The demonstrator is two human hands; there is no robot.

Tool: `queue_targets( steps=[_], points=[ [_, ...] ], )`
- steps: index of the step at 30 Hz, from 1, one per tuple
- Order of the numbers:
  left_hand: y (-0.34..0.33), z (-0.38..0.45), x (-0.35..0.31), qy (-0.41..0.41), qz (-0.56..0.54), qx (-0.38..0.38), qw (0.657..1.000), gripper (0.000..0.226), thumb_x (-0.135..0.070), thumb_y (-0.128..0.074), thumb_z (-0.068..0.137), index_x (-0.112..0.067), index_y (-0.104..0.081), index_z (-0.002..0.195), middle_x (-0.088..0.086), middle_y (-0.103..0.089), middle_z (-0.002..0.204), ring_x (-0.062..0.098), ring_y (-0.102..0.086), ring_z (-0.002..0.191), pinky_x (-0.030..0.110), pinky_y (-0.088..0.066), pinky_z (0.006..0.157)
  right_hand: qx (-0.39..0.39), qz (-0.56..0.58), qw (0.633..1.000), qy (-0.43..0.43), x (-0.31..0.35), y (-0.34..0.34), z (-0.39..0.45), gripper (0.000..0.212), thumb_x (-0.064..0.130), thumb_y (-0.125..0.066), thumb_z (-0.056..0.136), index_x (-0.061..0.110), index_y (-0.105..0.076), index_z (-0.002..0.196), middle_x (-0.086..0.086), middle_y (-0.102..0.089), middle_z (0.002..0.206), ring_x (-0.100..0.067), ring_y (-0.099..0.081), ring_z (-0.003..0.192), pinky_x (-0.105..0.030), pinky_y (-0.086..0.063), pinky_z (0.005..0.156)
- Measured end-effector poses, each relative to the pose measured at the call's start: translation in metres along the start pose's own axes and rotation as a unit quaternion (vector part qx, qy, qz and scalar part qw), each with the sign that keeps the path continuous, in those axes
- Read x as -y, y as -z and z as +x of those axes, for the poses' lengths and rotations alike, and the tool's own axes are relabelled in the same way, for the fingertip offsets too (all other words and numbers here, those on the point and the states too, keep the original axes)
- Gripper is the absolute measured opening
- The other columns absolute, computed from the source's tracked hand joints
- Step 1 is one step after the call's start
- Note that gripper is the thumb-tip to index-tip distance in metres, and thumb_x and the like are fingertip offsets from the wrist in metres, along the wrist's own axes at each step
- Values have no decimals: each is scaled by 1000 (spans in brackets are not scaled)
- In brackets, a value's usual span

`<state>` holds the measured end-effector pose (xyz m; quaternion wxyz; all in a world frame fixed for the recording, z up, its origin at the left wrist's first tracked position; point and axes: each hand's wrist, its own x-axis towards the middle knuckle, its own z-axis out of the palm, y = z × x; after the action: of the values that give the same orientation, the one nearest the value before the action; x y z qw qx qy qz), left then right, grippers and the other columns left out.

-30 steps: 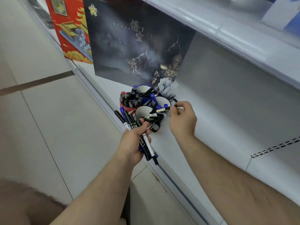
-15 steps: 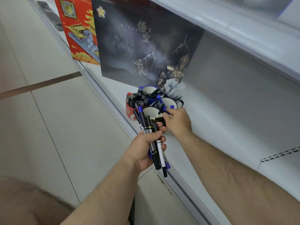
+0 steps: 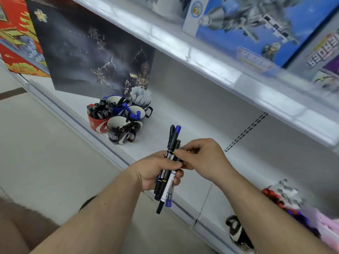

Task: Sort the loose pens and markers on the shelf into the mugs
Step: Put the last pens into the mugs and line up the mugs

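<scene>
I see my left hand (image 3: 157,171) wrapped around a bundle of pens and markers (image 3: 167,173), upright in front of the white shelf (image 3: 183,121). My right hand (image 3: 203,160) pinches one of them near the top of the bundle — fingertips closed on it. The mugs (image 3: 119,118) stand clustered further back on the shelf, well apart from both hands, already holding pens.

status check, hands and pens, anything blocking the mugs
Left hand grips pen bundle. Right hand pinches one pen from the bundle. Mugs on shelf, part filled. Path to mugs open.
</scene>
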<state>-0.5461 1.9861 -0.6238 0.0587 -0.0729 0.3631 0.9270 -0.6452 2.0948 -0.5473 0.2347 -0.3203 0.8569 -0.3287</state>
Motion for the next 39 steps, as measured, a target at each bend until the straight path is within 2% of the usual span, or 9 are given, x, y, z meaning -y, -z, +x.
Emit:
queue_targets(
  steps=[3, 6, 9, 13, 19, 23, 27, 32, 39],
  points=[
    [-24, 6, 12, 25, 30, 0, 999, 18, -1, -60, 76, -12, -72, 82, 7, -65, 80, 13, -57, 60, 25, -48, 57, -14, -90, 996, 8, -8, 22, -27, 17, 43, -77, 78, 26, -74, 74, 10, -58, 59, -6, -54, 58, -26, -45, 58],
    [-48, 12, 26, 46, 39, -1, 998, 19, -4, -61, 77, -10, -72, 91, 11, -69, 92, 17, -63, 68, 26, -51, 59, -16, -107, 994, 3, -23, 40, -47, 17, 39, -73, 84, 22, -72, 78, 11, -59, 64, -4, -53, 59, -22, -41, 59],
    [-66, 15, 38, 72, 38, 2, 997, 29, -7, -61, 79, -8, -68, 107, 14, -71, 109, 23, -70, 79, 27, -55, 61, -45, 14, 999, -19, -41, 64, -70, 16, 30, -69, 90, 16, -70, 82, 6, -62, 67, -3, -53, 56, -20, -43, 57],
    [-85, 18, 53, 88, 53, -10, 995, 27, 5, -58, 83, -3, -65, 108, 15, -72, 105, 21, -70, 73, 24, -53, 56, -128, 204, 969, -56, -80, 91, -105, 12, 14, -62, 95, 9, -69, 86, -2, -62, 70, -15, -54, 56, -26, -46, 56],
    [-116, 41, 83, 120, 24, -59, 991, 28, 7, -45, 93, -3, -61, 114, 13, -74, 93, 18, -69, 65, 20, -48, 47, -271, 292, 912, -100, -123, 121, -149, 10, 4, -60, 94, 8, -69, 95, -8, -70, 77, -16, -66, 60, -30, -53, 63],
    [-139, 60, 105, 151, 5, -62, 987, 32, 8, -47, 91, -3, -60, 118, 8, -75, 102, 16, -69, 75, 19, -49, 51, -405, 239, 877, -103, -151, 151, -189, 18, 4, -62, 92, 17, -70, 85, -1, -69, 64, -15, -65, 56, -31, -53, 64],
    [-162, 74, 129, 177, 0, -47, 983, 37, 11, -44, 92, -7, -56, 122, 9, -75, 106, 14, -71, 71, 19, -49, 52, -484, 165, 850, -130, -182, 168, -228, 15, 0, -61, 91, 13, -69, 93, -5, -70, 78, -7, -67, 58, -21, -55, 64],
    [-177, 80, 146, 198, 36, -11, 980, 42, 13, -39, 92, -4, -45, 129, 10, -73, 113, 15, -73, 86, 19, -51, 53, -491, 56, 847, -195, -227, 171, -246, 14, 11, -62, 90, 16, -72, 98, -6, -74, 89, -24, -70, 89, -41, -54, 92],
    [-173, 80, 148, 199, 53, -1, 979, 39, 18, -37, 91, -4, -48, 121, 15, -70, 116, 31, -70, 102, 23, -53, 53, -463, -26, 856, -227, -262, 149, -229, 18, 12, -57, 91, 12, -74, 94, -5, -72, 84, -29, -65, 86, -34, -51, 78]
  ],
)
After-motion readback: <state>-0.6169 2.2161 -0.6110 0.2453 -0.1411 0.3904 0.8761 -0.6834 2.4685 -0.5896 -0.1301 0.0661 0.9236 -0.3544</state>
